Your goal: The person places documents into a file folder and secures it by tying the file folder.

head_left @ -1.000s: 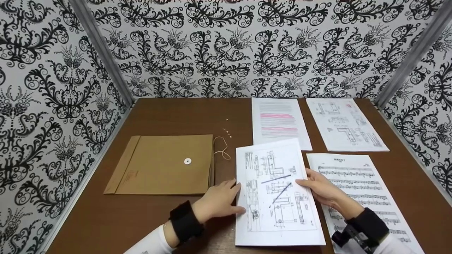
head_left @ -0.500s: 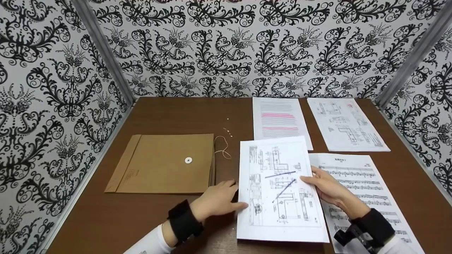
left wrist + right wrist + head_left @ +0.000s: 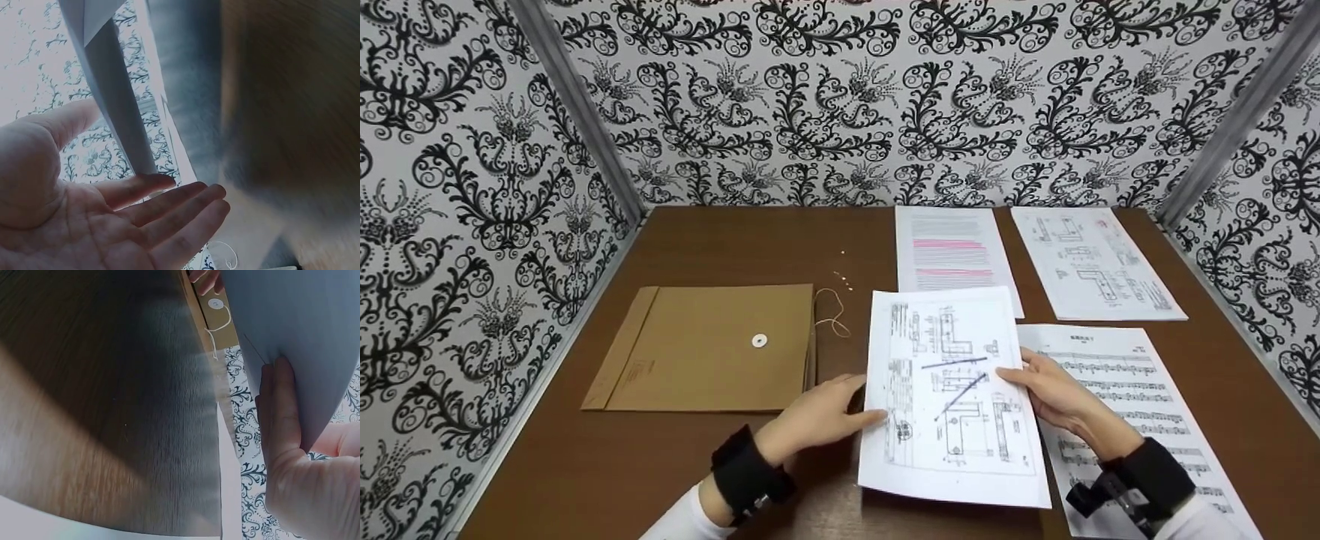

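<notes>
My right hand (image 3: pixel 1057 394) holds a stack of drawing sheets (image 3: pixel 915 469) by its right edge, thumb on the printed face. In the right wrist view the fingers (image 3: pixel 284 410) lie flat against the back of the stack. The top sheet carries technical drawings crossed by two dark blue strokes. At the stack's left edge is my left hand (image 3: pixel 825 412), its thumb tip overlapping the front. The left wrist view shows that hand (image 3: pixel 112 219) with fingers extended and the paper edge (image 3: pixel 121 101) between thumb and index finger. The stack is tilted, raised over the brown table.
A brown string-tie envelope (image 3: pixel 705 360) lies at the left, its loose string (image 3: pixel 832 324) beside it. Text pages with pink highlighting (image 3: pixel 949 251) and another drawing sheet (image 3: pixel 1099 262) lie at the back right. Sheet music (image 3: pixel 1140 420) lies under my right forearm. Patterned walls (image 3: pixel 840 105) enclose the table.
The stack has risen slightly and shifted a little, its near edge now farther from me. My right hand keeps its hold. The left hand stays by the left edge, its thumb a little higher.
</notes>
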`<state>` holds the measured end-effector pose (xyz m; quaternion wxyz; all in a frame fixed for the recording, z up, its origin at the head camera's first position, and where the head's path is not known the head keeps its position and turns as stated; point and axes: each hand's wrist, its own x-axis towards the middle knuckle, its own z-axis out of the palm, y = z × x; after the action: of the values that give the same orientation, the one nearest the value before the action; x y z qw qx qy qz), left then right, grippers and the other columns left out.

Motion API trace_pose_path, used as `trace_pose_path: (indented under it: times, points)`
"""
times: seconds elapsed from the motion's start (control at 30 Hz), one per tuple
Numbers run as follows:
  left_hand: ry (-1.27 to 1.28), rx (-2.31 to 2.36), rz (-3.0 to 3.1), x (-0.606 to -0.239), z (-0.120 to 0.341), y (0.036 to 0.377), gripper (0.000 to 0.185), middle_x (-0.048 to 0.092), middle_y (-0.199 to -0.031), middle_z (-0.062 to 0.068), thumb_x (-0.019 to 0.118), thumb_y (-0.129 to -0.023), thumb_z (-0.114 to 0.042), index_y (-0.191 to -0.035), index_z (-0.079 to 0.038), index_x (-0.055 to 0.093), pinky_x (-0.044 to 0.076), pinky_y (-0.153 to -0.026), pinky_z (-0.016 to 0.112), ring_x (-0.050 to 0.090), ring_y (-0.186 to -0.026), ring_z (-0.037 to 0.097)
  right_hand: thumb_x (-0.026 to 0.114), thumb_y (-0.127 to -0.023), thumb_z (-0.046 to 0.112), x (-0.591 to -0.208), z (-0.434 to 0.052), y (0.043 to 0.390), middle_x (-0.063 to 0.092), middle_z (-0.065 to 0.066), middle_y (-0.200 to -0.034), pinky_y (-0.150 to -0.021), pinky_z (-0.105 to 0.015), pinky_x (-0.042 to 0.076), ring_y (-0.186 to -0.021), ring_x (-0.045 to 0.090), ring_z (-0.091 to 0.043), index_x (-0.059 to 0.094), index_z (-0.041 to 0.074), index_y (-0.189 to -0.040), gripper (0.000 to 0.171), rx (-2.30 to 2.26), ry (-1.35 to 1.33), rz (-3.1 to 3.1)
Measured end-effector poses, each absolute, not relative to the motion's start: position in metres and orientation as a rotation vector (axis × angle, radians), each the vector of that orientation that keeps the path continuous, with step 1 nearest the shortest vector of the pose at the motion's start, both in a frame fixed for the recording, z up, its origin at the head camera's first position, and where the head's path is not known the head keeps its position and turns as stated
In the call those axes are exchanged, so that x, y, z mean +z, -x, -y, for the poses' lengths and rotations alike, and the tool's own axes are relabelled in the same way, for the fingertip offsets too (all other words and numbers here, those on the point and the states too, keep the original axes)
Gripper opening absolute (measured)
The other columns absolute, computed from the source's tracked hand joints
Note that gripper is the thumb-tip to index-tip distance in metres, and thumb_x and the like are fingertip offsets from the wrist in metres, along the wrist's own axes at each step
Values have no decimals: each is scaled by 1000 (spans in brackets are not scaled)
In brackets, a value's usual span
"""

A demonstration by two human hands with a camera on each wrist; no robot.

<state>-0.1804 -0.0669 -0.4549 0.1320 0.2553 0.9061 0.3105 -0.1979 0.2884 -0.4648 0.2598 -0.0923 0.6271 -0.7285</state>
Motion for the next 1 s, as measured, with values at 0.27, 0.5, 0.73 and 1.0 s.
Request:
trace_pose_path:
  times: [0.27, 0.5, 0.73, 1.0]
  points:
    - [-695, 1181, -2430, -454, 70, 186, 56, 76, -121, 9, 64, -101, -35, -149, -9, 51, 57, -98, 38, 73, -109, 21, 46, -108, 11, -462, -282, 201, 74, 5, -117, -88, -27, 62, -103, 76, -13, 4, -15, -156, 68, -1975, 221, -1739]
    - [-621, 1336, -2323, -452, 72, 190, 63, 73, -123, 16, 64, -101, -32, -154, -4, 42, 61, -89, 37, 74, -109, 27, 46, -108, 12, -460, -276, 205, 73, 7, -113, -87, -25, 61, -102, 74, -9, 6, -14, -156, 68, -1981, 174, -1807]
    - [-526, 1538, -2162, -454, 72, 195, 70, 64, -130, 27, 63, -102, -23, -158, 0, 28, 64, -77, 40, 74, -107, 35, 45, -109, 11, -458, -268, 208, 74, 7, -114, -86, -25, 61, -101, 75, -10, 7, -13, -157, 66, -2019, 202, -1787]
    - [-585, 1627, -2132, -456, 74, 204, 72, 67, -123, 33, 63, -100, -12, -158, 5, 22, 64, -79, 38, 75, -100, 37, 43, -109, 11, -455, -262, 213, 75, 6, -112, -85, -27, 62, -100, 76, -11, 9, -13, -156, 63, -2062, 199, -1759]
